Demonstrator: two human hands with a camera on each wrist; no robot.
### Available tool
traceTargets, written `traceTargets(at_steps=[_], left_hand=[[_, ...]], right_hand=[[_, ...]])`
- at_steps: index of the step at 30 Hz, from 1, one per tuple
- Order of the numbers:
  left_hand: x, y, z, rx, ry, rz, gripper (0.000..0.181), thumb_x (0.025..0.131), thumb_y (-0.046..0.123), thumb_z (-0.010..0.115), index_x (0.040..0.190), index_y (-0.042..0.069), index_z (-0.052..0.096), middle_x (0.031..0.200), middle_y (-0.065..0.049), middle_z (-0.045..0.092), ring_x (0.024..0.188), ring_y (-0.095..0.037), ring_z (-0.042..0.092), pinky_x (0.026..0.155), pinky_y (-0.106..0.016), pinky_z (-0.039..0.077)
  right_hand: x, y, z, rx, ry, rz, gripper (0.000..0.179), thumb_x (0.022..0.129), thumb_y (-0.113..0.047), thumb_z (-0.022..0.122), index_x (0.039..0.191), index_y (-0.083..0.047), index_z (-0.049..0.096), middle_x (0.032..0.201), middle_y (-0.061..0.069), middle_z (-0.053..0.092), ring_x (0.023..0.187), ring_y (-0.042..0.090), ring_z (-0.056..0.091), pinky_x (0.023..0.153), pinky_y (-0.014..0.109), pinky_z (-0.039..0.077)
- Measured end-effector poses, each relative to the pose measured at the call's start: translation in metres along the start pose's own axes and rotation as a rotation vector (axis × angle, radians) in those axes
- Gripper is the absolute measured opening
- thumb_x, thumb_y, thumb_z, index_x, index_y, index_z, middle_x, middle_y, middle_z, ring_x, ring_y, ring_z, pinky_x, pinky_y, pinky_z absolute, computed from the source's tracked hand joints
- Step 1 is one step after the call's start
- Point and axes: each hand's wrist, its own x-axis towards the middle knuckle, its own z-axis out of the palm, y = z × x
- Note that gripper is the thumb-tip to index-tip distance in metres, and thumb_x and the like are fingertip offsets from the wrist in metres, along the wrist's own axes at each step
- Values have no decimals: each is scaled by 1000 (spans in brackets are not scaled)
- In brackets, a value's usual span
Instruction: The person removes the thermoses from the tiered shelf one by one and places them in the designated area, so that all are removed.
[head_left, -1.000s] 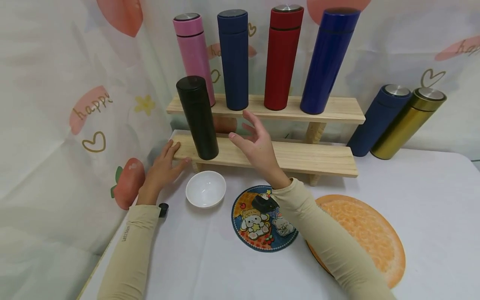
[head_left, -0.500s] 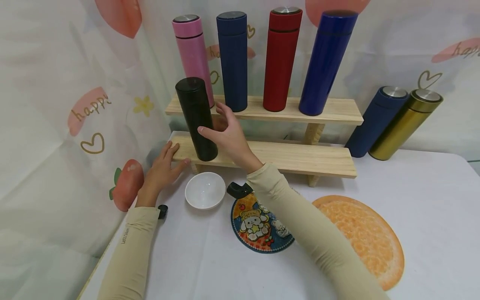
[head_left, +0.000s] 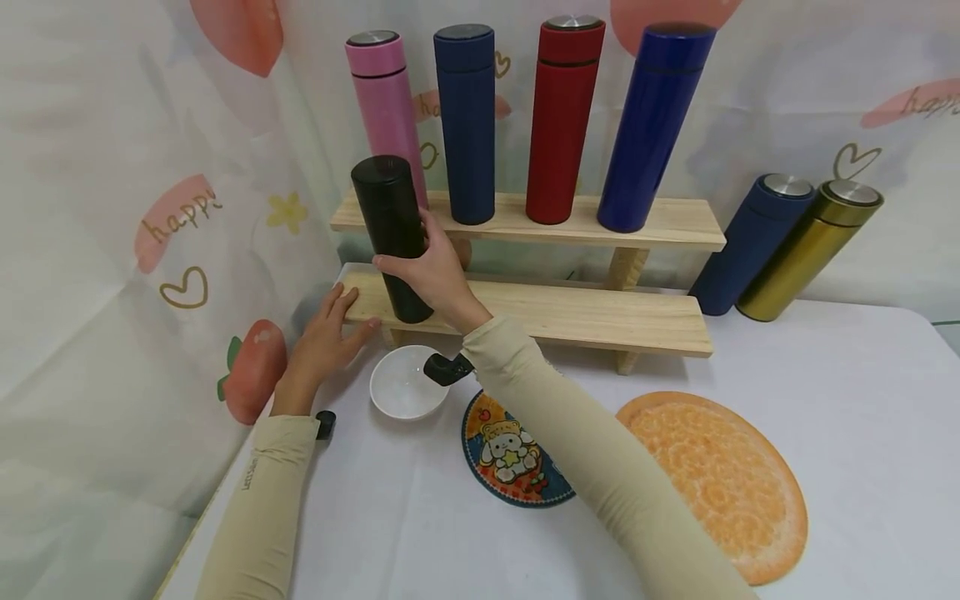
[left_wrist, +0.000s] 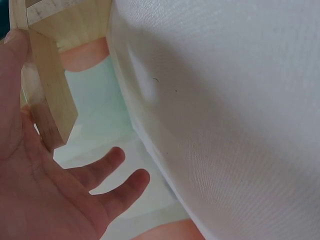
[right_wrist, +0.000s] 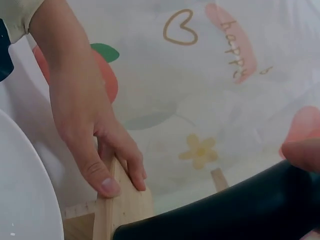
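A black thermos bottle (head_left: 386,200) stands on the left part of the lower tier of a wooden stand (head_left: 592,312). My right hand (head_left: 435,271) grips it from the right, thumb across the front and fingers partly hidden behind it. In the right wrist view the dark bottle (right_wrist: 225,210) runs across the bottom, with a fingertip of that hand at its side. My left hand (head_left: 322,342) holds the left end of the lower tier between thumb and fingers. The left wrist view shows two fingers (left_wrist: 122,192) stretched free of the board (left_wrist: 47,90).
Pink (head_left: 382,108), navy (head_left: 467,125), red (head_left: 564,125) and blue (head_left: 652,133) bottles stand on the upper tier. Another navy bottle (head_left: 753,242) and a gold bottle (head_left: 810,250) stand right of the stand. In front are a white bowl (head_left: 401,396), a cartoon mat (head_left: 517,475) and an orange mat (head_left: 720,483).
My right hand has moved left from the middle of the stand to the black bottle and closed round it. The left hand and the bottles have stayed in place.
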Motion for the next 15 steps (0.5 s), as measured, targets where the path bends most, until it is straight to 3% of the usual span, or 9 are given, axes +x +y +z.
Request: traceTargets(at_steps=[15], left_hand=[[-2, 2, -2, -15, -3, 8, 90, 106, 67, 52, 173, 17, 19, 180, -7, 2, 159, -47, 17, 121, -70, 22]], right_hand=[[2, 12, -2, 9, 47, -33, 79, 92, -14, 85, 161, -12, 46, 139, 12, 64, 121, 26, 67, 105, 45, 53]])
